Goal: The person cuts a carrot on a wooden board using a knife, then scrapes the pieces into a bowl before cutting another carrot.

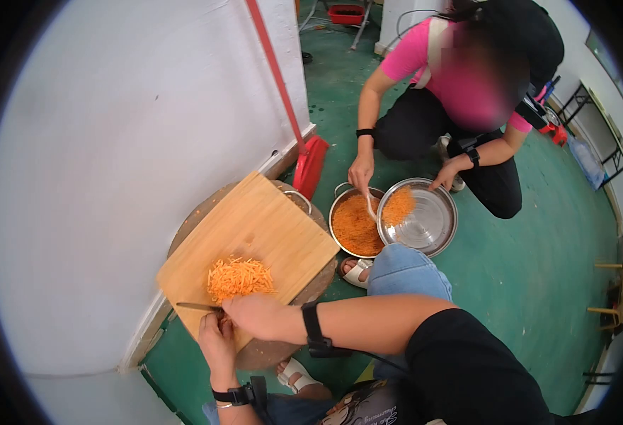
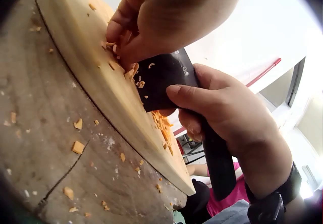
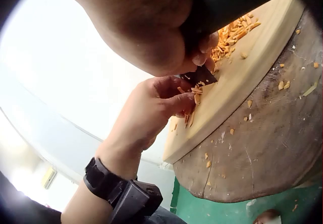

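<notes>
My right hand [image 1: 258,316] grips the black handle of a kitchen knife [image 2: 166,77], whose dark, broad blade has carrot bits stuck to it. The blade stands on edge on the wooden cutting board [image 1: 283,234]. Close beside the blade, my left hand [image 3: 146,108] holds carrot pieces [image 3: 197,97] against the board with bent fingers and thumb. Just beyond the knife lies a heap of orange carrot shreds [image 1: 239,278]. In the left wrist view my left hand [image 2: 176,14] partly covers the pieces under its fingertips.
The board rests on a round wooden block [image 2: 101,168] strewn with crumbs. Across from me a crouching person [image 1: 460,85] tilts a metal basin [image 1: 432,227] over a pot of shreds [image 1: 354,227]. A red dustpan [image 1: 311,166] leans by the white wall [image 1: 149,127].
</notes>
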`<state>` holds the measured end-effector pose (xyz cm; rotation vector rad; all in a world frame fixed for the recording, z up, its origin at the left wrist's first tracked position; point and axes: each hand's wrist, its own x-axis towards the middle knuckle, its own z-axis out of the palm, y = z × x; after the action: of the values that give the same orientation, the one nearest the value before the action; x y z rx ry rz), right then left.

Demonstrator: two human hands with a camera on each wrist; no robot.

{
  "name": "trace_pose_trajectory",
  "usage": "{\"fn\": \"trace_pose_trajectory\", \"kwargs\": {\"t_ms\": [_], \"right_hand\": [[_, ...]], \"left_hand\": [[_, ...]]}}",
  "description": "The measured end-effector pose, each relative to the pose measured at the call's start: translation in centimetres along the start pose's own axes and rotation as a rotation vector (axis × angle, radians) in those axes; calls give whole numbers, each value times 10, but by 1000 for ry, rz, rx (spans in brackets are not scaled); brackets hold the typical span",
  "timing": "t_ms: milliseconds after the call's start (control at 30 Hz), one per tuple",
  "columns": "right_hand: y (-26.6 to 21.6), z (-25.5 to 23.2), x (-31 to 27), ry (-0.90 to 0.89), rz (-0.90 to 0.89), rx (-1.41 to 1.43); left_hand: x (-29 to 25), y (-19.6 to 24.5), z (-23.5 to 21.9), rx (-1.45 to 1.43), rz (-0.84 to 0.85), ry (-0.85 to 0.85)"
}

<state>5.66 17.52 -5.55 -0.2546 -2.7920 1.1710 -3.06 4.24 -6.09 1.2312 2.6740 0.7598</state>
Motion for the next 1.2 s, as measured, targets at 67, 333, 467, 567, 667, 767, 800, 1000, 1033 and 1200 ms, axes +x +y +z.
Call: {"fn": "trace_pose_trajectory", "kwargs": {"t_ms": [67, 333, 467, 567, 667, 767, 800, 1000, 1033, 1200], "right_hand": [[0, -11, -3, -11, -15, -10], [-3, -25, 2, -18, 14, -275], [-11, -26, 0, -99, -3, -333], [-14, -24, -2, -122, -19, -380], [-13, -18, 0, -172, -2, -442], [-13, -12, 2, -160, -19, -493], [-14, -10, 2, -131, -25, -482], [-5, -9, 15, -103, 37, -400], [-3, -11, 15, -91, 45, -357], [-5, -22, 13, -28, 65, -357]], "left_hand": [[0, -2, 2, -45, -22, 14], [2, -14, -17, -104, -60, 14], [4, -10, -17, -150, -79, -17], [6, -12, -13, -166, -61, -12], [8, -15, -8, -173, -40, -2], [8, -18, -4, -171, -43, -3], [9, -18, -3, -157, -34, -9], [10, -14, -5, -169, -84, 25], [10, -12, -5, -217, -140, 60], [11, -18, -5, -152, -95, 78]]}}
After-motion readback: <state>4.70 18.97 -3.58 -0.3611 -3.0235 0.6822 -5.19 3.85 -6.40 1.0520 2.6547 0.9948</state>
